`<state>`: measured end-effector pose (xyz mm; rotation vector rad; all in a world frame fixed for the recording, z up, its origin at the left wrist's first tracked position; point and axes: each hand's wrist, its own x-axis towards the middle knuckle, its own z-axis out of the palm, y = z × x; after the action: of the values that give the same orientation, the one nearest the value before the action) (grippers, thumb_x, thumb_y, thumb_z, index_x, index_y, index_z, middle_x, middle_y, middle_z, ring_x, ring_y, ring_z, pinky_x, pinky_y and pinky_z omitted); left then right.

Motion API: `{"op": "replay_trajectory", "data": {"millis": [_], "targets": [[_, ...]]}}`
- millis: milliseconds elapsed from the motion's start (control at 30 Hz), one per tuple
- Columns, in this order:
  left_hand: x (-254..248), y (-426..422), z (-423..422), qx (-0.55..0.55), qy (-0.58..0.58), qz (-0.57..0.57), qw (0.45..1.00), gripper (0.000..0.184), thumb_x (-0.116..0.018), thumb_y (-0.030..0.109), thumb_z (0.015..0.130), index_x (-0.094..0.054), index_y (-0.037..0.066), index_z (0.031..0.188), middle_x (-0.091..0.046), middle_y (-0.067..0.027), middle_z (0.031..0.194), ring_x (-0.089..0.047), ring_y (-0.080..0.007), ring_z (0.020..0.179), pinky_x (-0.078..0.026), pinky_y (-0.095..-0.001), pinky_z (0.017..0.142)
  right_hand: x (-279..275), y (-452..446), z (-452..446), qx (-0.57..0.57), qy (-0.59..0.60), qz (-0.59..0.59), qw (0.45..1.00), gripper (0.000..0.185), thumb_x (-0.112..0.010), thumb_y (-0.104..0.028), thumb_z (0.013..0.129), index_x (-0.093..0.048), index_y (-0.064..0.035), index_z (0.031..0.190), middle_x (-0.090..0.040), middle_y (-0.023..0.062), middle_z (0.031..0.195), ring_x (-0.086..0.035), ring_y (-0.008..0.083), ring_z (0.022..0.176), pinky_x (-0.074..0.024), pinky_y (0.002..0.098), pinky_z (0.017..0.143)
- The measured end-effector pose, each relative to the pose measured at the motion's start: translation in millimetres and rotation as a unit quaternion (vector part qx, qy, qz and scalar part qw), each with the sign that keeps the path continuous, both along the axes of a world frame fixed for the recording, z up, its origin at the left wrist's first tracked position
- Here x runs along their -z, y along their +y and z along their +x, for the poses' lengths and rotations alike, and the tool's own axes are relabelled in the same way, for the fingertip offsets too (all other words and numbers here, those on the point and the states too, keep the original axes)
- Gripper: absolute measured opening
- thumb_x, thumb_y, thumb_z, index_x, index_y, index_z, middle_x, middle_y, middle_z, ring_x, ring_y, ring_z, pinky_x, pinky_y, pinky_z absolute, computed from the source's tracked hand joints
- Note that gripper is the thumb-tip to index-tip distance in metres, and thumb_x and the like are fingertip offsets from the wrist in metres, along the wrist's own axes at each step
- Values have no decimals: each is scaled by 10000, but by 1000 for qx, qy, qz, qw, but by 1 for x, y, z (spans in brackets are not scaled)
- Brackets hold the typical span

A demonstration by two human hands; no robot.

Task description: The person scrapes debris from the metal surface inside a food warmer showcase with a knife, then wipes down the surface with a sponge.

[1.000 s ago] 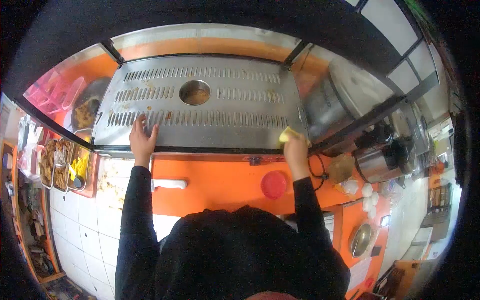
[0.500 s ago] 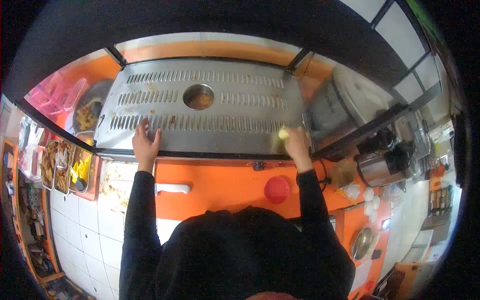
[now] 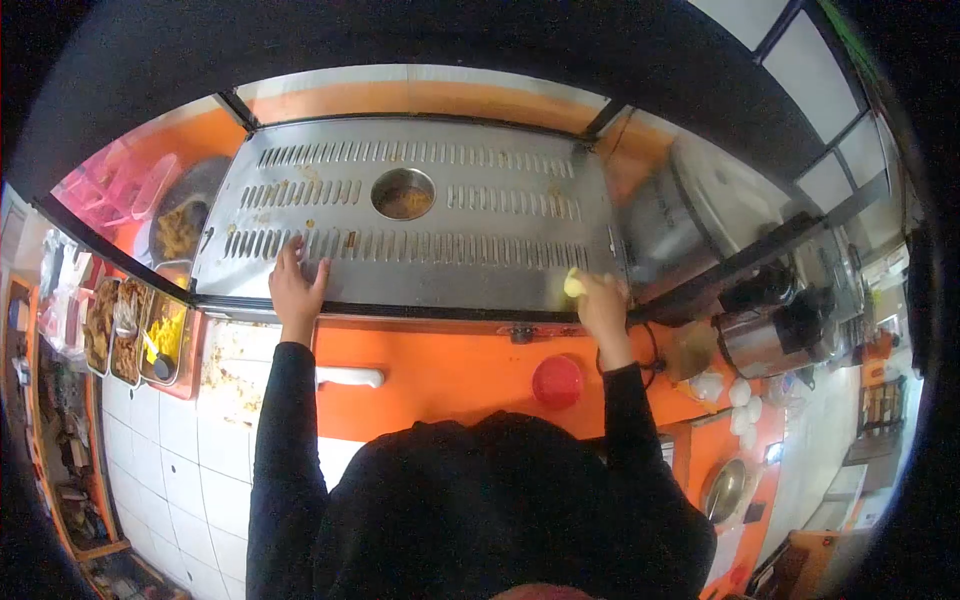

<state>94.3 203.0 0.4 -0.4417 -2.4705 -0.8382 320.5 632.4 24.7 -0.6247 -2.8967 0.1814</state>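
Observation:
My left hand (image 3: 298, 288) rests at the front left of a slotted metal plate (image 3: 460, 285), fingers apart and nothing in them. Its fingertips reach the front row of slots. Over the plate's front right corner, my right hand (image 3: 603, 308) is closed on a small pale-yellow, sponge-like piece (image 3: 574, 283); its exact kind is too blurred to tell. Brownish specks dot the plate. A round opening (image 3: 403, 194) near its middle shows brown residue inside.
Glass panels in black frames surround the plate. On the orange counter (image 3: 450, 370) are a white-handled tool (image 3: 350, 376) and a pink bowl (image 3: 557, 382). Food trays (image 3: 165, 338) stand left. A large pot (image 3: 665, 215), white eggs (image 3: 740, 392) and a metal bowl (image 3: 724, 490) are at right.
My right hand has shifted slightly toward the plate's front edge and to the right, still gripping the yellow piece. My left hand stays in nearly the same place.

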Motion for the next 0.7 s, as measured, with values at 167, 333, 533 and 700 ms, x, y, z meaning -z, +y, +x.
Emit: {"op": "replay_trajectory", "data": {"millis": [167,333,533,700], "targets": [[-3,1,2,9,-12,8,1000,511,-673,349,820,-525,59,1215,-633,-129,1131,-645,-290,945,-472,-411,812,6,32,-48,17,-6,-7,1000,374,-558,-121,824,-648,-196,1179,-624,163,1120,-511,325,1136,-290,502,1037],[-1,-2,2,13,-3,7,1000,515,-669,346,823,-517,61,1225,-634,-123,1130,-645,-283,929,-465,-412,813,7,46,-53,-11,-44,27,999,326,-552,-159,808,-673,-208,1106,-644,164,1067,-553,351,1070,-335,512,979],[-3,-2,4,7,16,6,1000,518,-678,351,813,-526,57,1212,-637,-111,1120,-653,-269,903,-458,-394,804,-28,10,2,-23,-142,-18,990,369,-594,-214,785,-634,-175,1149,-648,168,1083,-591,335,1038,-352,500,943],[-8,1,6,7,-21,15,1000,515,-684,342,808,-528,61,1211,-641,-102,1110,-659,-258,854,-461,-388,794,-32,17,-8,-8,-156,-139,978,584,-651,-222,729,-502,-153,1289,-621,192,1130,-585,354,1069,-410,433,942]]}}
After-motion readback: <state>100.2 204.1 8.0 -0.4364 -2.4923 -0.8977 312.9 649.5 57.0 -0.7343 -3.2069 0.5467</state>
